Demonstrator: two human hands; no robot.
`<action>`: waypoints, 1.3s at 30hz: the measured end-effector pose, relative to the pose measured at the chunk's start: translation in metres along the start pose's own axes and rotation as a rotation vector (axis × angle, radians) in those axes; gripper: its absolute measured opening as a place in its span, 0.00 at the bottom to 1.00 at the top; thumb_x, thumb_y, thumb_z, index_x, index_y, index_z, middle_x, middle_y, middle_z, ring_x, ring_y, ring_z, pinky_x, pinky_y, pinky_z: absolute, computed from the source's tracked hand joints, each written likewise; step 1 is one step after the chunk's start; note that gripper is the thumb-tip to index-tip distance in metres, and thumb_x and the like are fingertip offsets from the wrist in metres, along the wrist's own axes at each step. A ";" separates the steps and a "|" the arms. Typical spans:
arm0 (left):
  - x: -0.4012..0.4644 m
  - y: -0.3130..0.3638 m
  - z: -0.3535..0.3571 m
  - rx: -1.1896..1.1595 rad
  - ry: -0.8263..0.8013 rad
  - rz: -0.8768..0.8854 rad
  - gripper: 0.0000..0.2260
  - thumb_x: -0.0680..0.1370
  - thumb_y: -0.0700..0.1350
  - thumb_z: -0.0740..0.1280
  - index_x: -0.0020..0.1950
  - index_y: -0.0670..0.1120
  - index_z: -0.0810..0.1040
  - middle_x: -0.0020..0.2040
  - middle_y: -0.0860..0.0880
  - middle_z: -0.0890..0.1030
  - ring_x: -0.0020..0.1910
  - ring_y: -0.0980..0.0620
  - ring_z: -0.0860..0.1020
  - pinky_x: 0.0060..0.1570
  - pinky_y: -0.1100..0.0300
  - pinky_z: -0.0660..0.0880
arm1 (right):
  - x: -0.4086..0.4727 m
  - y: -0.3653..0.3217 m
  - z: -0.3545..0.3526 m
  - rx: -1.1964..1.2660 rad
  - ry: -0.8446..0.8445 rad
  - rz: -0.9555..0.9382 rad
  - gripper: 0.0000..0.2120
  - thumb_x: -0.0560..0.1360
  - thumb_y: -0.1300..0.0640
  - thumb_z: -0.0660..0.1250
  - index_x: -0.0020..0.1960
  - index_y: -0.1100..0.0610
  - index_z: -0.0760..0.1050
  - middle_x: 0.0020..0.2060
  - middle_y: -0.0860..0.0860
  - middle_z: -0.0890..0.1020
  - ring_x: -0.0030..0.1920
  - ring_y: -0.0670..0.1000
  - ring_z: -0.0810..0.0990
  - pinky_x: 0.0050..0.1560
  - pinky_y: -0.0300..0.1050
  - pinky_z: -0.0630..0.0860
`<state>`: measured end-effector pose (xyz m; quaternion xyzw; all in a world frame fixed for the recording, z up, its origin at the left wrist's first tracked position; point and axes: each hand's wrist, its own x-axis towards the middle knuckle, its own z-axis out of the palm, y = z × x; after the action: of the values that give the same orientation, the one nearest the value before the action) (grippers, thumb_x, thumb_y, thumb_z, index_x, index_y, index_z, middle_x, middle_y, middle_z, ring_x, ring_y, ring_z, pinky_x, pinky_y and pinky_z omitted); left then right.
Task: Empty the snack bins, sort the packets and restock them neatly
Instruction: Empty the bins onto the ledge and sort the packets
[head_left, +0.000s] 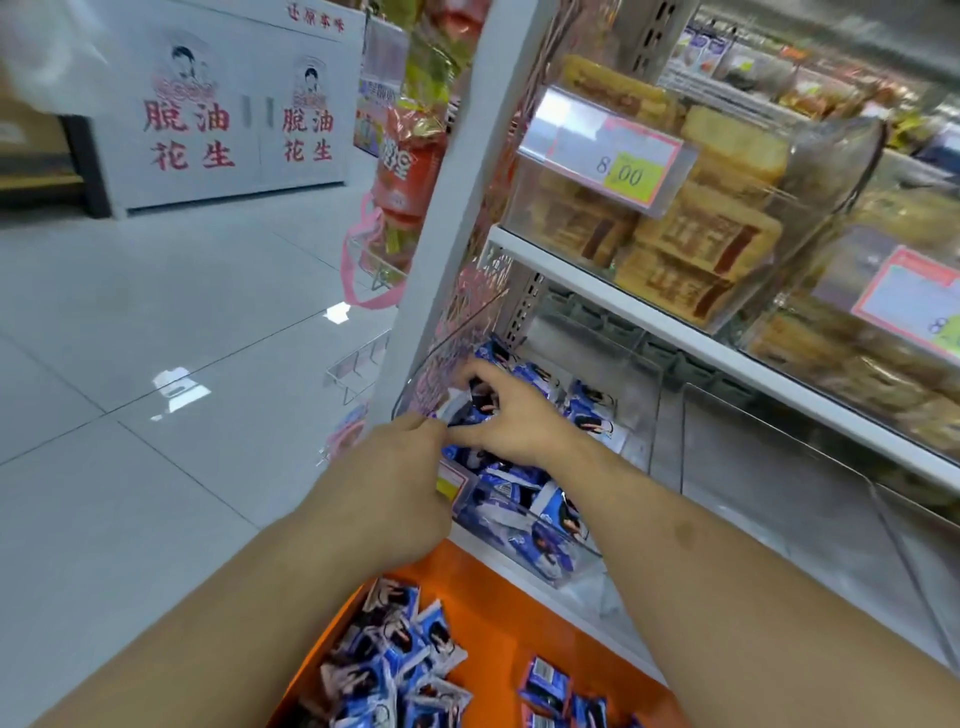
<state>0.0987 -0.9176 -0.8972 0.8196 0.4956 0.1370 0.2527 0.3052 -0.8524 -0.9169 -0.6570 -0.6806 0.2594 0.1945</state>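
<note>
Both hands (400, 483) (511, 415) forward, fingers curled

Both hands are seen reaching into a clear plastic bin (631, 384) on the lower shelf, which is partly filled with blue snack packets (511, 499). The right hand (511, 418) is laid over the packets, fingers curled on one; the left hand (400, 470) is held at the bin's front edge, its fingertips pinched together. More blue packets (395, 665) are piled on an orange surface (493, 613) below. Bins of yellow-brown packets (696, 244) are stacked on the shelf above, behind a price tag (605, 150).
</note>
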 end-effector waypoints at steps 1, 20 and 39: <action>0.000 0.000 0.000 -0.006 0.003 -0.001 0.25 0.77 0.41 0.69 0.74 0.50 0.70 0.67 0.51 0.72 0.65 0.50 0.73 0.61 0.51 0.77 | -0.002 -0.003 0.000 0.003 -0.031 0.000 0.29 0.70 0.46 0.81 0.66 0.38 0.72 0.68 0.47 0.77 0.64 0.51 0.78 0.57 0.48 0.77; 0.003 0.011 -0.004 -0.228 0.256 -0.059 0.19 0.81 0.45 0.67 0.72 0.53 0.72 0.68 0.51 0.76 0.62 0.52 0.77 0.55 0.61 0.71 | -0.030 -0.015 -0.032 0.136 0.300 -0.087 0.15 0.73 0.56 0.80 0.49 0.49 0.73 0.49 0.41 0.78 0.47 0.46 0.76 0.47 0.41 0.73; -0.038 0.073 -0.010 -0.933 -0.131 -0.090 0.16 0.72 0.41 0.80 0.58 0.52 0.84 0.49 0.55 0.87 0.48 0.55 0.86 0.57 0.52 0.81 | -0.246 -0.023 -0.058 0.486 0.414 0.008 0.26 0.72 0.66 0.80 0.63 0.47 0.75 0.60 0.40 0.79 0.62 0.40 0.81 0.52 0.37 0.81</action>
<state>0.1296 -0.9763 -0.8475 0.6031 0.3990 0.2823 0.6304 0.3372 -1.0916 -0.8380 -0.6327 -0.5421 0.2759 0.4792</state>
